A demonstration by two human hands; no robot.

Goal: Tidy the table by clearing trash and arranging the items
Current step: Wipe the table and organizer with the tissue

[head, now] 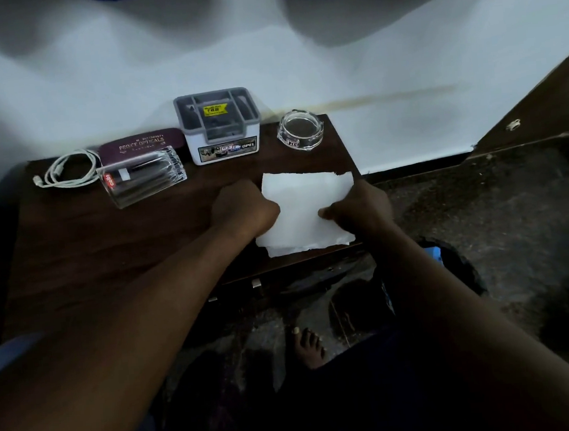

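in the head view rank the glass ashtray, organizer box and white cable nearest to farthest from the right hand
From the right hand, holding the white paper:
1. glass ashtray, back right
2. organizer box, back middle
3. white cable, far left

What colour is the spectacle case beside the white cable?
Maroon, with pale lettering on the lid; the head view shows the spectacle case best.

The left hand (242, 207) hides its own fingers against the paper (305, 210); inside the organizer (220, 128), contents are too dim.
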